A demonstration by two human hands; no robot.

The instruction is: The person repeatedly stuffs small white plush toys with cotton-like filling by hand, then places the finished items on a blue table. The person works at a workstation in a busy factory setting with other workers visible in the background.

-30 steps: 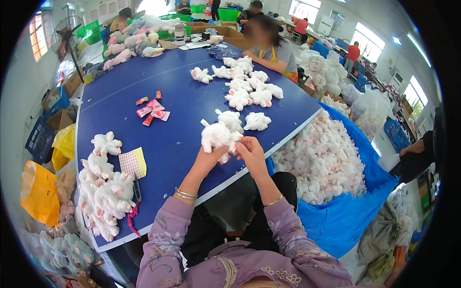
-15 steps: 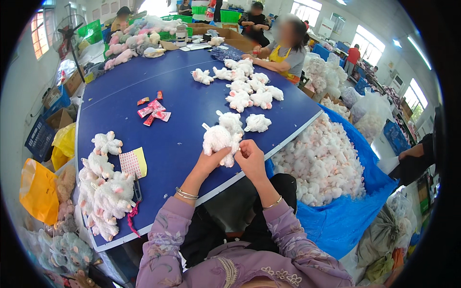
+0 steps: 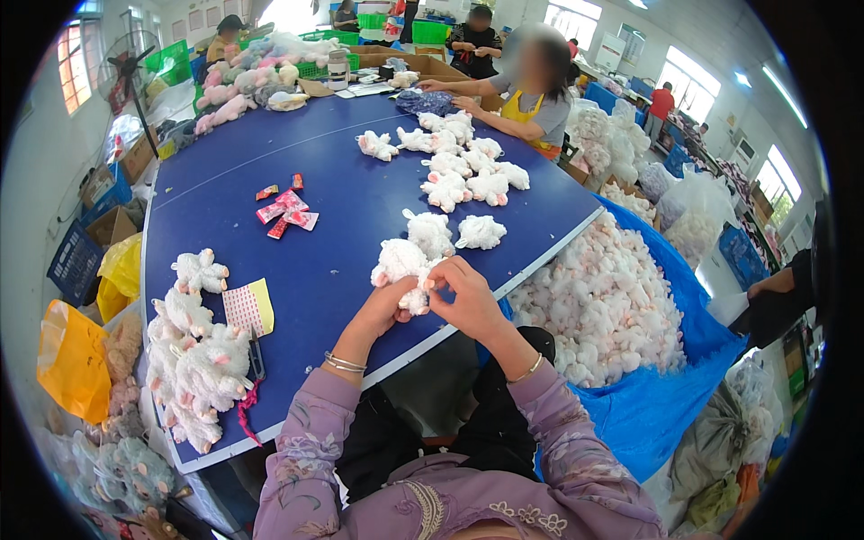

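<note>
A small fluffy white plush toy [image 3: 397,261] is held just above the blue table near its front edge. My left hand [image 3: 382,306] is closed around its lower left side. The fingers of my right hand [image 3: 468,297] pinch at the toy's right side; what exactly lies between the fingertips is hidden. Right behind it, another white plush [image 3: 430,231] rests on the table, with a separate one [image 3: 481,232] to its right. Farther back lies a cluster of similar white plush toys [image 3: 447,191]. More of them are heaped in a pile [image 3: 213,364] at the left edge.
Beside the left pile are a sticker sheet [image 3: 249,306] and dark snips [image 3: 256,356] with a pink cord [image 3: 245,412]. Red and pink packets [image 3: 290,207] lie mid-table. On my right, a blue sack [image 3: 643,409] holds many white plush pieces. A co-worker [image 3: 540,99] sits across the table.
Both hands and the toy have shifted slightly left and the toy has turned. My right hand has come closer over its side. The co-worker across has stretched an arm to the left.
</note>
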